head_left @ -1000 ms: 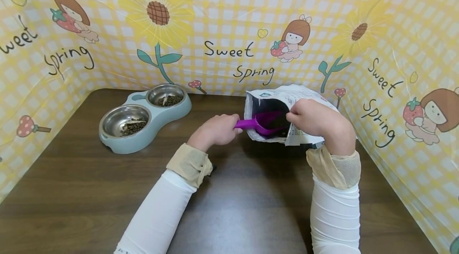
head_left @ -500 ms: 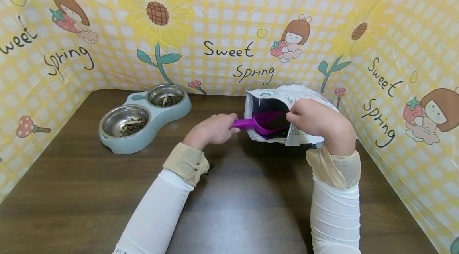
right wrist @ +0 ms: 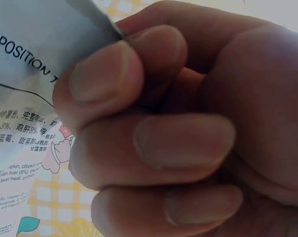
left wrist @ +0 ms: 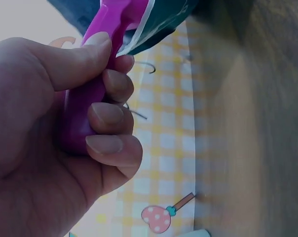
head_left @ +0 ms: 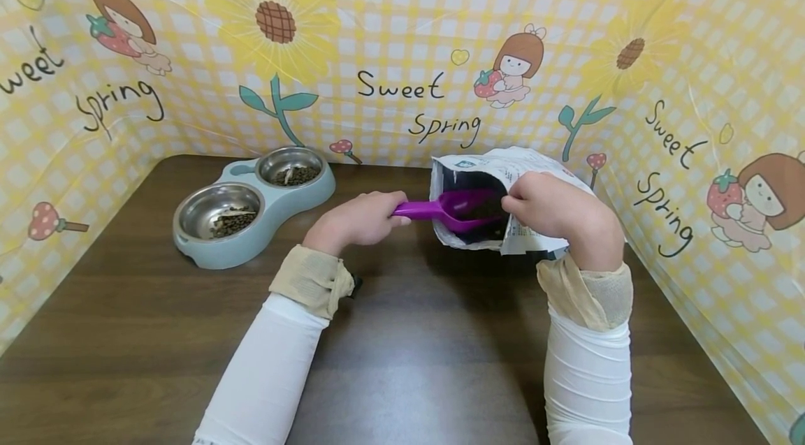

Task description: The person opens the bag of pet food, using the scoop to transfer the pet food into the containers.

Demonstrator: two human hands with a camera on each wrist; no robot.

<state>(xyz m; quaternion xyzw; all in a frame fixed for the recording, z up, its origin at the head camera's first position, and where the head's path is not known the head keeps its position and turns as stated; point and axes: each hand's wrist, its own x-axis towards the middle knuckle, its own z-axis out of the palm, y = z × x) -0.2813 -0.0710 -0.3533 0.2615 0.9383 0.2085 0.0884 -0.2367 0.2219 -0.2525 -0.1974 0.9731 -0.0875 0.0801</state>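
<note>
**Scoop at bag mouth: items and risks**

- Left hand [head_left: 355,220]: my fingers and thumb are wrapped round the handle of the scoop [head_left: 451,207]; the wrist view shows all four fingers curled over it.
- Scoop: purple, held about level, its bowl inside the bag's opening, dark kibble in the bowl.
- Right hand [head_left: 546,206]: pinches the near edge of the bag [head_left: 503,165] between thumb and forefinger, holding the mouth open.
- Bag: white, printed, propped on the table [head_left: 409,361] at right, its mouth facing left.
- Feeder [head_left: 251,204]: a blue-grey double dish well to the left, each steel bowl holding a little kibble.

Risks, as I judge them:
- The scoop's rim may catch the bag's lip and tip kibble onto the table.
- If my pinch slips, the mouth may fold over the scoop.
- The feeder is well apart; any tilt of the scoop on the way across would scatter kibble.
- The bag looks light and crumpled, so a pull could topple it.
</note>
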